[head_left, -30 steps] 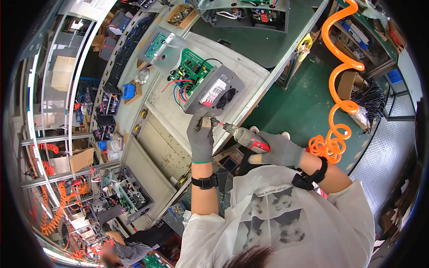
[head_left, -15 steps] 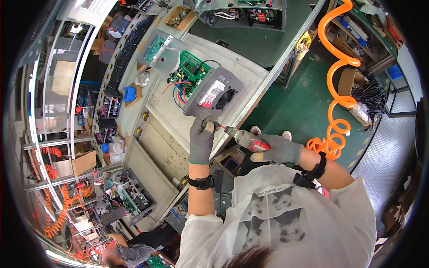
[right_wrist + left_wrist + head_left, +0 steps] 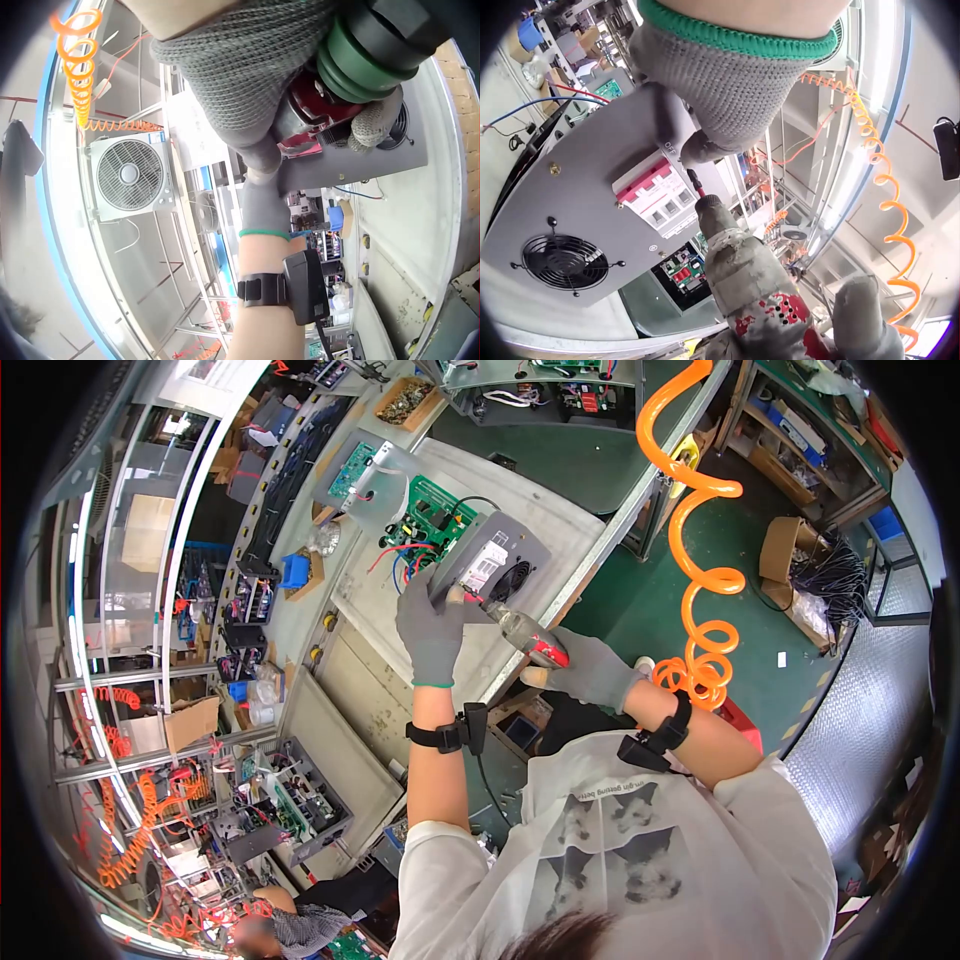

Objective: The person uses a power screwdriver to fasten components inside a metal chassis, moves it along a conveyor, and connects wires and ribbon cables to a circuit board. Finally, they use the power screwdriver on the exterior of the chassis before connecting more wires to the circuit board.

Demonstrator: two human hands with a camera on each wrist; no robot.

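Note:
My gloved left hand point(image 3: 430, 635) is at the near left edge of the grey panel point(image 3: 600, 165), thumb in front and fingers partly hidden behind the edge. In the left wrist view that hand point(image 3: 720, 94) has a fingertip beside the bit, close to the breaker point(image 3: 660, 199) and the "OFF" label. My gloved right hand point(image 3: 595, 672) grips a worn red and grey power screwdriver point(image 3: 528, 637), its bit pointing at the panel beside the breaker. A screw at the bit's tip cannot be made out. The right wrist view shows the right hand point(image 3: 240, 82) round the driver's red body point(image 3: 307, 109).
Behind the panel stands a green circuit board point(image 3: 430, 505) with red and blue wires. A black fan grille point(image 3: 565, 261) is on the panel. An orange coiled hose point(image 3: 690, 545) hangs at the right. Another open unit point(image 3: 560, 400) stands at the back; a parts box point(image 3: 407, 402) lies beyond.
Both hands and the screwdriver have moved up and left to the panel. The left hand has gone from in front of the panel to its edge. The orange hose has swung left.

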